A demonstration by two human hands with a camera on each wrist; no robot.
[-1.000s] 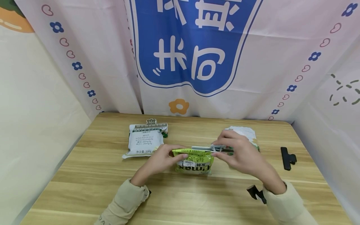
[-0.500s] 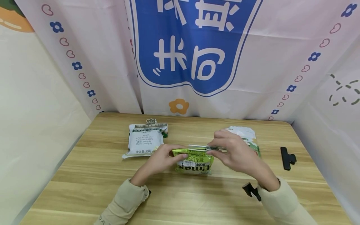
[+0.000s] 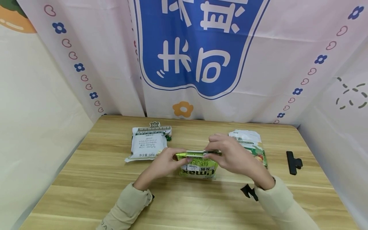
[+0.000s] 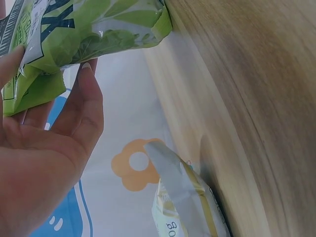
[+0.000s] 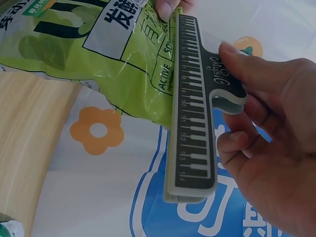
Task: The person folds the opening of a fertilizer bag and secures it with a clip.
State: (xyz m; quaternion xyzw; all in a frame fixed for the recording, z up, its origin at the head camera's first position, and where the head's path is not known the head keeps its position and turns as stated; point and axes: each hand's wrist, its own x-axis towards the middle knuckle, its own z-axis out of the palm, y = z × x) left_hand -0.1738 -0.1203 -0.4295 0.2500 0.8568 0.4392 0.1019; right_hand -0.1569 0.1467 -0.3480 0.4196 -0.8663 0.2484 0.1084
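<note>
Head view: a glossy lime-green bag (image 3: 199, 172), its lettering inverted, is held upright at the centre of the wooden surface (image 3: 198, 207), its top edge pinched by the left hand (image 3: 167, 161). Left wrist: leafy patterning is shown. Right wrist: a piano-key-patterned clip (image 5: 190, 108) is gripped along that edge by the right hand (image 5: 276, 113).

A pale cloth backdrop (image 3: 276, 76) is hanging in loose folds behind the wood-grain table (image 3: 198, 204), bearing a blue panel (image 3: 193, 41) with white characters and, beneath it, an orange flower (image 3: 177, 109). Heart outlines (image 3: 73, 55) and blue flowers (image 3: 79, 67) are running down both sides. The white left wall (image 3: 37, 105) is showing an orange print (image 3: 17, 23) high up; the right wall (image 3: 339, 137) is carrying green dashes (image 3: 351, 102). Light is glancing off the table.
</note>
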